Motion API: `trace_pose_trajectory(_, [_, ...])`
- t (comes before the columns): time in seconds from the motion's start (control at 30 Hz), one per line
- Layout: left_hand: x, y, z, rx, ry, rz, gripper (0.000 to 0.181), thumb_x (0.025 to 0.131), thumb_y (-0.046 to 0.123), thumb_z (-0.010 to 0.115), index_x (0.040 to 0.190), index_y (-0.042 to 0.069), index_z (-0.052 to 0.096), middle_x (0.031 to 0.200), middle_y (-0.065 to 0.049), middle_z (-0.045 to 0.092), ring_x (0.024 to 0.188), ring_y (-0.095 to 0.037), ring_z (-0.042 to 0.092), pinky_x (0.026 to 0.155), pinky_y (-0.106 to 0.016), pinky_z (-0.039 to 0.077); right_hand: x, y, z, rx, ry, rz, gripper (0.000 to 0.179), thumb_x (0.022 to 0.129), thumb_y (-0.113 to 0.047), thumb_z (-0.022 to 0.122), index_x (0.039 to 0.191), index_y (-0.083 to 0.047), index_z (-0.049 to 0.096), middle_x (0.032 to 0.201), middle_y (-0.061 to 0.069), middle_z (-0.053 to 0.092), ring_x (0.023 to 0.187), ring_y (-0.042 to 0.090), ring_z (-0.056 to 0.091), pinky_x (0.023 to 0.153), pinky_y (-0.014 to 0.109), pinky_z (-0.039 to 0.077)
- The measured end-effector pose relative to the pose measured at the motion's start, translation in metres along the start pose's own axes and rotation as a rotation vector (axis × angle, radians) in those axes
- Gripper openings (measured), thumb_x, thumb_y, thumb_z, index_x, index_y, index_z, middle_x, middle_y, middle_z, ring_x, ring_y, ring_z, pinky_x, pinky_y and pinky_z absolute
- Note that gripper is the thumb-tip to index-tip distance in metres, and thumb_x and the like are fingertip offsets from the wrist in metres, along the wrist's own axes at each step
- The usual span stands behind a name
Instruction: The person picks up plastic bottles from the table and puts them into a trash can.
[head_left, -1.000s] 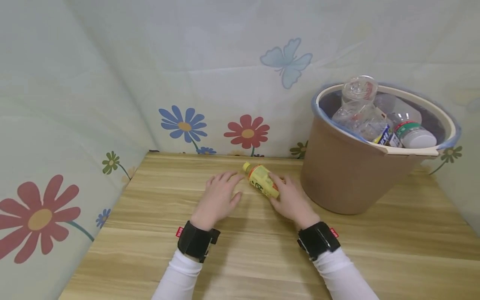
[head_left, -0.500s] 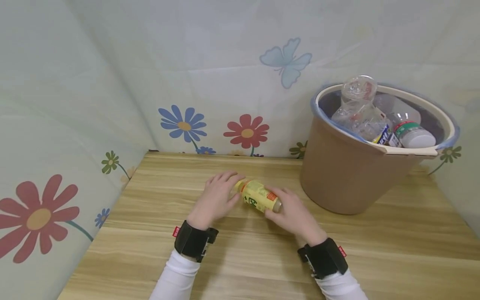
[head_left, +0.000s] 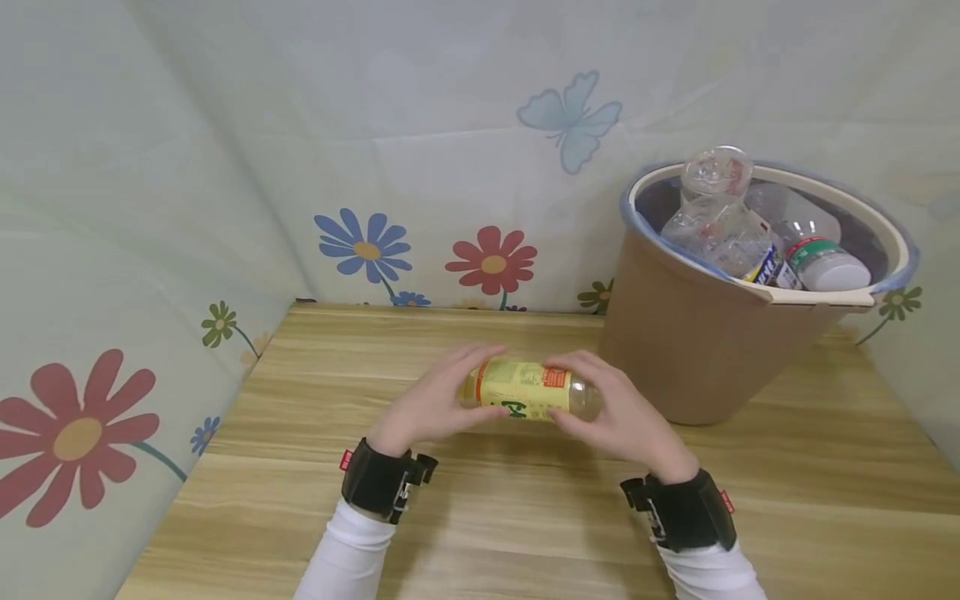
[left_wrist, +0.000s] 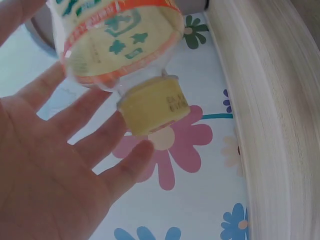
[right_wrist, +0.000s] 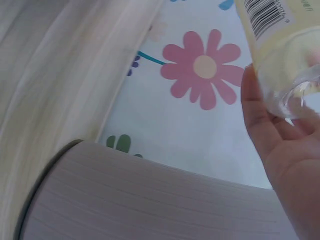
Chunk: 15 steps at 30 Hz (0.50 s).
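Both hands hold a small plastic bottle (head_left: 525, 387) with a yellow label, lying sideways between them over the wooden table. My left hand (head_left: 431, 400) is at the neck end, thumb along the near side and fingers along the far side. The left wrist view shows the yellow cap (left_wrist: 154, 105) beside those fingers, which are spread. At the base end, my right hand (head_left: 626, 421) grips the bottle between thumb and fingers. In the right wrist view, a barcode (right_wrist: 267, 17) shows on the label above the clear base (right_wrist: 282, 95).
A brown bin (head_left: 675, 342) with a liner stands at the right, close beyond my right hand. Several clear plastic bottles and a jar with a white lid (head_left: 840, 272) fill it. Behind the wooden table (head_left: 352, 350) hangs a flower-print curtain (head_left: 420, 108).
The bottle has come up off the table towards me and swung from slanted to nearly level across the view. The left hand now takes hold of its neck end; the right has shifted towards its base.
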<state>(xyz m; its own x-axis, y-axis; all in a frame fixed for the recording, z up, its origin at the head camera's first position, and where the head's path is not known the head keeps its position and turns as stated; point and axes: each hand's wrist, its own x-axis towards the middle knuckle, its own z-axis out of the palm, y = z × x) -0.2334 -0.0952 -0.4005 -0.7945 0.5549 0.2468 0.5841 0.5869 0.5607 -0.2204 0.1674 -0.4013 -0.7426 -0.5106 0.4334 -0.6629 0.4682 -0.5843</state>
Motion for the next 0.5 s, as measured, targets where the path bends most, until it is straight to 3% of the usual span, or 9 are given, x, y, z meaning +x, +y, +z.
trace_pose_trajectory(0.23, [0.001, 0.001, 0.003, -0.129, -0.094, 0.015, 0.078, 0.077, 0.048, 0.073, 0.143, 0.025, 0.039, 0.137, 0.009, 0.048, 0.113, -0.009, 0.048, 0.094, -0.036, 0.045, 0.001, -0.007, -0.004, 0.091, 0.066, -0.06, 0.061, 0.076, -0.019, 0.078, 0.131, -0.018, 0.053, 0.126, -0.002, 0.055, 0.113, 0.015, 0.052, 0.089, 0.039, 0.05])
trace_pose_trajectory(0.33, [0.003, 0.003, 0.006, -0.174, -0.09, 0.009, 0.079, 0.076, 0.051, 0.073, 0.143, 0.026, 0.04, 0.133, 0.009, 0.05, 0.109, -0.01, 0.05, 0.091, -0.036, 0.046, 0.001, -0.01, -0.005, 0.148, 0.154, -0.039, 0.07, 0.073, -0.01, 0.08, 0.135, -0.017, 0.048, 0.131, 0.001, 0.053, 0.113, 0.017, 0.052, 0.088, 0.032, 0.051])
trace_pose_trajectory(0.5, [0.009, 0.009, 0.015, -0.313, -0.039, -0.003, 0.075, 0.078, 0.049, 0.071, 0.143, 0.03, 0.036, 0.127, 0.008, 0.051, 0.103, -0.014, 0.052, 0.084, -0.036, 0.049, 0.003, -0.014, -0.006, 0.384, 0.297, 0.019, 0.083, 0.078, 0.008, 0.068, 0.147, -0.016, 0.03, 0.14, 0.012, 0.043, 0.125, 0.023, 0.043, 0.1, 0.025, 0.041])
